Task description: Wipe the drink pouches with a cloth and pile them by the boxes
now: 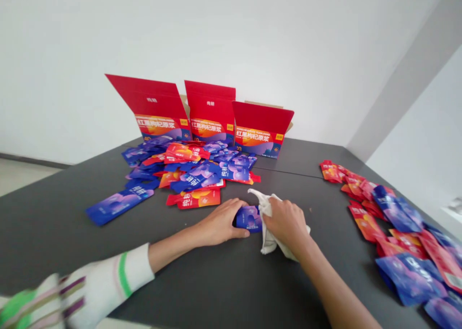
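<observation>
A blue pouch (pixel 249 219) with purple berry artwork lies on the dark table between my two hands. My left hand (pixel 224 222) grips its left end, thumb along the near edge and fingers over the far side. In my right hand (pixel 287 223) is a bunched white cloth (pixel 267 240), pressed on the pouch's right end, which it hides. Just beyond, a heap of blue pouches (pixel 202 174) and red pouches (pixel 200 198) spreads over the table. One blue pouch (pixel 117 205) lies at the heap's left edge.
Three red printed cartons (pixel 162 110), (pixel 212 112), (pixel 260 127) stand behind the heap with lids raised. Along the table's right side runs another row of red pouches (pixel 366 221) and blue pouches (pixel 411 276). A white wall (pixel 306 45) rises behind the table (pixel 173 281).
</observation>
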A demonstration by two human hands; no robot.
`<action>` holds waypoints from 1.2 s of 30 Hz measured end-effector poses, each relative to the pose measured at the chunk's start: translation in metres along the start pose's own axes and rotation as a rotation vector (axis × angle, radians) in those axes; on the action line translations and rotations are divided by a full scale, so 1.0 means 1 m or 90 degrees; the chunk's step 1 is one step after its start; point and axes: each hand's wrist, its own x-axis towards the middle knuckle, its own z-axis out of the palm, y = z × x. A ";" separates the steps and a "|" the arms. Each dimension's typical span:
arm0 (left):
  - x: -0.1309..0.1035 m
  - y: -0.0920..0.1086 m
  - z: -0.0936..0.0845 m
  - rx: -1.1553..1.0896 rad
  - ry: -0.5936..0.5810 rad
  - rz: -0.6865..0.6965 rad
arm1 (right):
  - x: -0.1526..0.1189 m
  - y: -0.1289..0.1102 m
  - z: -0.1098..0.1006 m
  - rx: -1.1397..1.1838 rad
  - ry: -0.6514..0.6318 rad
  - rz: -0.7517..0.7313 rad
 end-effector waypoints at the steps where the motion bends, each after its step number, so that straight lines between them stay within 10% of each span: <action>1: 0.000 0.000 0.000 -0.007 0.000 0.004 | 0.000 -0.002 0.001 0.006 0.004 -0.035; 36: 0.000 0.000 0.000 -0.006 -0.012 0.000 | -0.004 0.001 -0.005 0.008 -0.028 -0.019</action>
